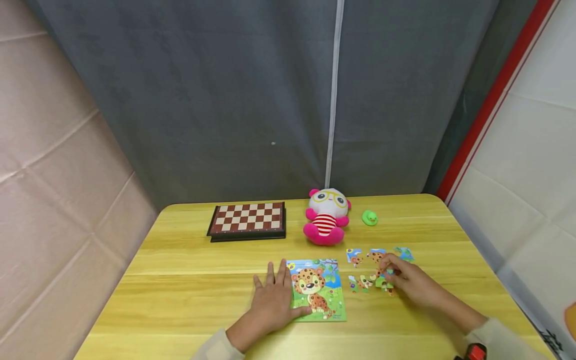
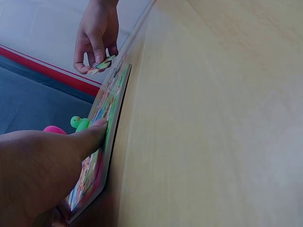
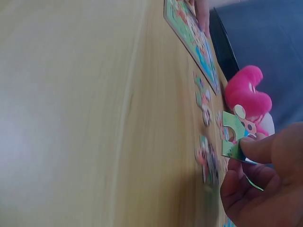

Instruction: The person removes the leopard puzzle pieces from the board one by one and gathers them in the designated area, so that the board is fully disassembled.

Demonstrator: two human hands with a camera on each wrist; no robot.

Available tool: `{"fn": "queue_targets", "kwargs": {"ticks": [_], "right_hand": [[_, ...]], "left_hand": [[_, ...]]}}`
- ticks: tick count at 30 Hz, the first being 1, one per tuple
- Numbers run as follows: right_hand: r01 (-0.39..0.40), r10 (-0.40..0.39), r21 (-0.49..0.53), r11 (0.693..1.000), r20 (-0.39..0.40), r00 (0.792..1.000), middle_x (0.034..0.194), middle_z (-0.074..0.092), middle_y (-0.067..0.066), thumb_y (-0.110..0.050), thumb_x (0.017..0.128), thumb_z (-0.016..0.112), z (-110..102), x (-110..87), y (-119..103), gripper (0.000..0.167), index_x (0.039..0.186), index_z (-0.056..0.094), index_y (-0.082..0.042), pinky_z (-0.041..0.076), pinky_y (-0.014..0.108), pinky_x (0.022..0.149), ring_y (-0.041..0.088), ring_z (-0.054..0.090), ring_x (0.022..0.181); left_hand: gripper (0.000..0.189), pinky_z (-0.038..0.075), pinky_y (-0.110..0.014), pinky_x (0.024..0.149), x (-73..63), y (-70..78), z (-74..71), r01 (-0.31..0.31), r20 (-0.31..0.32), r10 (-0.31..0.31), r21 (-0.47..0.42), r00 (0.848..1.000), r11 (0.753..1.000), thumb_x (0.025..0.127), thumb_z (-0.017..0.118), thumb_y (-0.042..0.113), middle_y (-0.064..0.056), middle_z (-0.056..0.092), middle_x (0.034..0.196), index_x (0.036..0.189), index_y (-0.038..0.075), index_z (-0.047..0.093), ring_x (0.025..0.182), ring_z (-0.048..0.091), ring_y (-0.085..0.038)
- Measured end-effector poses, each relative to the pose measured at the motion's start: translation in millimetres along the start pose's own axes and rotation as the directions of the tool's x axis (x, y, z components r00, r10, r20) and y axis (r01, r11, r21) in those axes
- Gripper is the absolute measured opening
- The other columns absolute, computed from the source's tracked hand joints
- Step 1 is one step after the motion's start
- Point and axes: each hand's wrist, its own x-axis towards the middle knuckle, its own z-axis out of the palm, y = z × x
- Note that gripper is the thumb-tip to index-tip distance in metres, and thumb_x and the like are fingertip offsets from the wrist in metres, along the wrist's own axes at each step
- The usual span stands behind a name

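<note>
A leopard picture puzzle board (image 1: 332,295) lies flat on the wooden table. My left hand (image 1: 272,305) rests at its left side, fingers straight and spread, with the thumb laid over the lower part of the picture. In the right wrist view, thumb and fingers of my right hand (image 1: 411,282) pinch a green puzzle piece (image 3: 230,149) with a rounded notch, raised above the table. A thin green edge shows lower among those fingers. Around and beneath this hand lie several loose puzzle pieces (image 1: 353,255), some partly hidden by it.
Behind the board sits a pink and white plush toy (image 1: 327,239) in a striped shirt. A green toy duck (image 1: 370,218) stands to its right, and a brown-and-white chessboard (image 1: 247,218) to its left. Grey curtain (image 1: 225,100) hangs past the table's far edge.
</note>
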Motion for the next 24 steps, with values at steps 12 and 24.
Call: {"fn": "queue_targets", "kwargs": {"ticks": [12,24], "right_hand": [[0.048,-0.048,0.015,0.999,-0.055,0.997,0.104,0.059,0.002,0.001,0.101,0.059,-22.7,-22.4,22.6,0.017,0.112,0.058,-0.012,0.048,0.023,0.068,0.008,0.055,0.087],[0.081,-0.085,-0.061,0.995,-0.069,0.994,0.105,0.065,0.007,0.005,0.099,0.061,-32.6,-32.9,43.8,0.020,0.113,0.062,-0.009,0.052,0.023,0.065,0.002,0.058,0.087]], "left_hand": [[0.126,0.019,-0.080,0.113,0.4,-0.1,1.1,0.003,0.001,-0.003,0.004,1.000,1.000,0.078,0.045,0.093,-0.017,0.011,0.172,0.162,0.001,0.028,0.154,0.013,-0.050],[0.125,0.018,-0.080,0.113,0.2,-0.6,1.4,0.000,0.000,0.000,-0.001,1.000,1.000,0.078,0.044,0.093,-0.017,0.010,0.172,0.162,0.002,0.028,0.155,0.012,-0.049]]}}
